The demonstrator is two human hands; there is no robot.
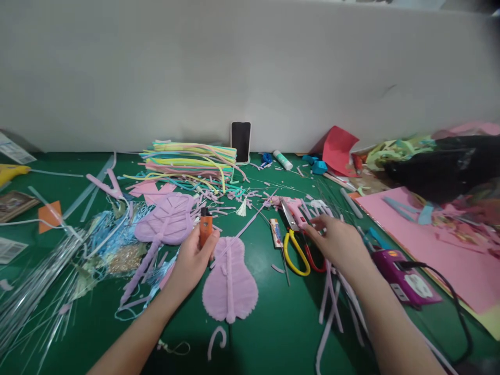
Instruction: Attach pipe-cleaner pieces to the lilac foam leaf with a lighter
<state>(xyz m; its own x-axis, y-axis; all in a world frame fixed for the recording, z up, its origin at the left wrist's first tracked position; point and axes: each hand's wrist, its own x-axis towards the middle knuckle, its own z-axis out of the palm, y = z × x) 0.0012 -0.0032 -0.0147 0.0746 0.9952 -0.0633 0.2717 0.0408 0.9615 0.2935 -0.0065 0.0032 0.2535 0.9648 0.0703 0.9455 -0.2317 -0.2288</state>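
My left hand (pixel 195 260) is closed around an orange lighter (pixel 206 227), held upright. Just right of it lies a flat lilac fuzzy piece (pixel 230 284), gourd-shaped with a thick centre rib. A finished-looking lilac leaf-shaped fan (pixel 166 219) with a long stem rests to the left. My right hand (pixel 338 242) hovers at the handle of a pink glue gun (pixel 296 208), fingers apart. Whether its fingertips touch the handle I cannot tell. Scissors (pixel 297 252) with yellow and red handles lie beside that hand. Lilac pipe cleaners (pixel 332 302) spread below it.
Behind lie a bundle of coloured pipe cleaners (pixel 191 161), a propped phone (pixel 240 141) and a glue stick (pixel 283 160). Blue tassels (pixel 107 229) and silvery strands (pixel 35 297) cover the left. A purple box with a black cable (pixel 406 278) and pink sheets (pixel 433 250) are right.
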